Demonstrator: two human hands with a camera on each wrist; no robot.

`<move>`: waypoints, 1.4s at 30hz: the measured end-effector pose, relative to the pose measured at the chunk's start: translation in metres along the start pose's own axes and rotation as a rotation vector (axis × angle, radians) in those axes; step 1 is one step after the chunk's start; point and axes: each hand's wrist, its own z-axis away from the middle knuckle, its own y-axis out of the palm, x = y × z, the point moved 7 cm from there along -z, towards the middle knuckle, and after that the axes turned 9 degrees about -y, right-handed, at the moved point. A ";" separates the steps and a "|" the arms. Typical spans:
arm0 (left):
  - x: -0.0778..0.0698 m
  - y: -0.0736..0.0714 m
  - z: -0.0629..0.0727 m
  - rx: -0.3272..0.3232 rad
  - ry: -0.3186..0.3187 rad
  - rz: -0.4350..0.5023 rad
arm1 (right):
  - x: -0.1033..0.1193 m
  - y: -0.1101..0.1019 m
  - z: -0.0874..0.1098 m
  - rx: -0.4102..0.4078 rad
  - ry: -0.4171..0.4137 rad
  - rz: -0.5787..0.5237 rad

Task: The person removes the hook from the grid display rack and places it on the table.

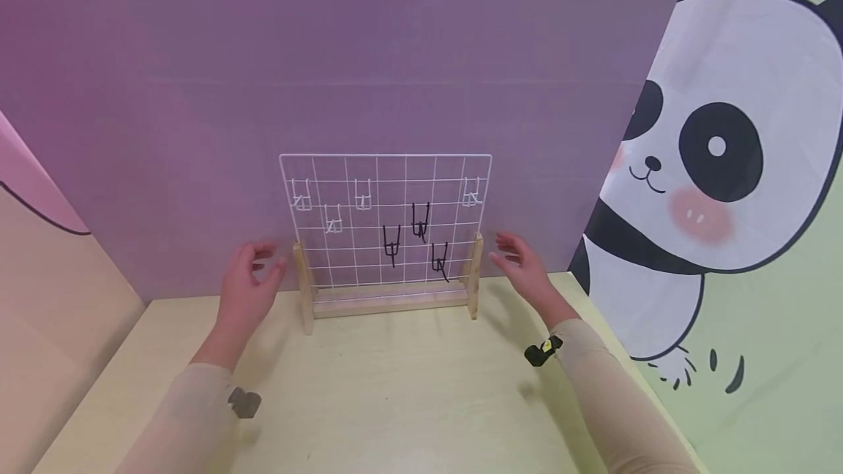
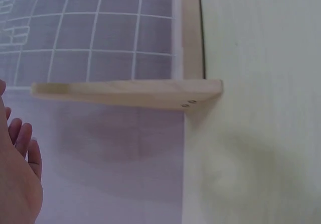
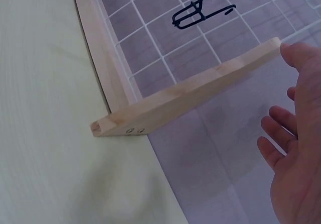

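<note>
A white wire grid rack (image 1: 391, 214) stands upright in a wooden base (image 1: 391, 304) at the back of the table. Several white hooks (image 1: 363, 196) hang on its upper part and left side, one of them near the top right corner. Three black hooks (image 1: 420, 222) hang lower, right of the middle. My left hand (image 1: 249, 280) is held beside the left wooden post (image 1: 304, 287), apart from it, fingers loosely bent and holding nothing. On the other side, my right hand (image 1: 523, 269) is close to the right post (image 3: 190, 88), its thumb near the post's top, with nothing held.
The light wooden table (image 1: 388, 393) reaches from the rack toward me. Right behind the rack rises a purple wall (image 1: 388, 57). A panda picture (image 1: 718, 196) covers the right side wall. Each forearm carries a small black camera mount (image 1: 543, 350).
</note>
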 end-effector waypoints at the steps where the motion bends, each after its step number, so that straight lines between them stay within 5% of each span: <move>1: -0.004 0.000 -0.001 -0.011 0.012 0.004 | 0.001 0.000 -0.001 -0.005 -0.008 -0.010; 18: -0.056 -0.001 -0.025 -0.110 0.104 0.161 | 0.014 0.007 -0.020 -0.040 -0.087 -0.094; 42: -0.091 -0.003 -0.040 -0.155 0.118 0.239 | 0.015 0.015 -0.034 -0.016 0.042 -0.144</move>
